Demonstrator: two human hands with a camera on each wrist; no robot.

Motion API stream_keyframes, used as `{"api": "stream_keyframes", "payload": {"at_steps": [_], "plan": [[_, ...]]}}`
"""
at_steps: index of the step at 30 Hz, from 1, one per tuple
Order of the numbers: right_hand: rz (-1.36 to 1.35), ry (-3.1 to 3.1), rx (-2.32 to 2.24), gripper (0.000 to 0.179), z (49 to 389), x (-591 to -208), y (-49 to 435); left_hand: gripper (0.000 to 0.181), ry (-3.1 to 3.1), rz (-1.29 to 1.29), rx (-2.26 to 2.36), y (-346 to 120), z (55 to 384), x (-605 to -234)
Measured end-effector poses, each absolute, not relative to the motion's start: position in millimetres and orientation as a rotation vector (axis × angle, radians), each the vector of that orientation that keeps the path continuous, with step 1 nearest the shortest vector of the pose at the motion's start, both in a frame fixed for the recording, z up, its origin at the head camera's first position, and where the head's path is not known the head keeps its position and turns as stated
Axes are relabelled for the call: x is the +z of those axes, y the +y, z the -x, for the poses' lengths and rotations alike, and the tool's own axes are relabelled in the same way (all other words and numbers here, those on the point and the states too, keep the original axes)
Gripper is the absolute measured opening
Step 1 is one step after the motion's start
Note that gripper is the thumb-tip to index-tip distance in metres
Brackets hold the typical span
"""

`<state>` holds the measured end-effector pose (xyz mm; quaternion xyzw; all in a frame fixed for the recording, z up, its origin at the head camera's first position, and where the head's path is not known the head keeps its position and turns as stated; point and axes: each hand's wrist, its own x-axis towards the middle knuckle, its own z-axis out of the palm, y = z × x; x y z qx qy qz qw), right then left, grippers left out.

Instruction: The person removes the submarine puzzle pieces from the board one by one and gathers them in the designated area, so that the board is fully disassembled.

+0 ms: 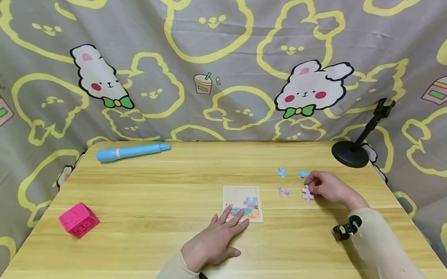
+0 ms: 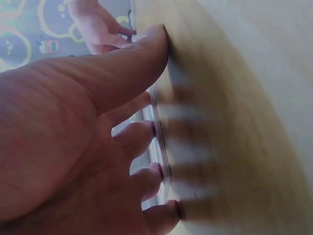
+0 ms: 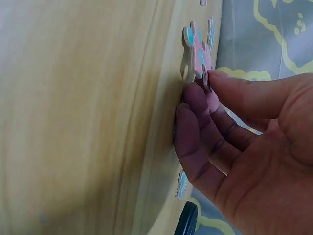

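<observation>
My left hand lies with fingers spread on the lower part of a square puzzle board. Some joined pieces fill the board's lower part, partly hidden under the fingers; its upper left shows bare. To the right, my right hand pinches a pink and blue jigsaw piece between thumb and fingers. In the right wrist view that piece stands tilted off the tabletop. Near it lie a blue jigsaw piece, a blue-purple piece and a pinkish piece.
A blue toy microphone lies at the table's back left. On the left sits a pink block. A black stand with a round base is at the back right corner. Behind the table hangs a patterned curtain.
</observation>
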<state>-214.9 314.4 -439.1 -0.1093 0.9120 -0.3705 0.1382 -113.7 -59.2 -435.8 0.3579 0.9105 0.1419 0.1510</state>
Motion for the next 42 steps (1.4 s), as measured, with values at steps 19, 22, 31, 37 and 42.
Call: {"api": "stream_keyframes", "payload": {"at_steps": [19,22,31,37,42], "plan": [[0.430,2.771,-1.131,0.036,203.8,-421.3,266.2,0.070,2.610,-1.015,0.428,-59.1,113.5,-437.6],[0.575,2.777,-1.044,0.031,200.1,-419.2,240.9,0.070,2.598,-0.997,0.433,-59.6,113.7,-437.3],[0.780,2.699,-0.848,0.032,197.3,-428.1,183.1,0.069,2.602,-1.001,0.411,-59.9,114.5,-438.3],[0.853,2.701,-0.764,0.027,198.9,-433.4,165.0,0.069,2.611,-1.026,0.420,-60.6,113.4,-437.2],[0.792,2.712,-0.716,0.024,197.1,-434.8,158.1,0.071,2.610,-1.024,0.430,-60.9,113.2,-436.1]]}}
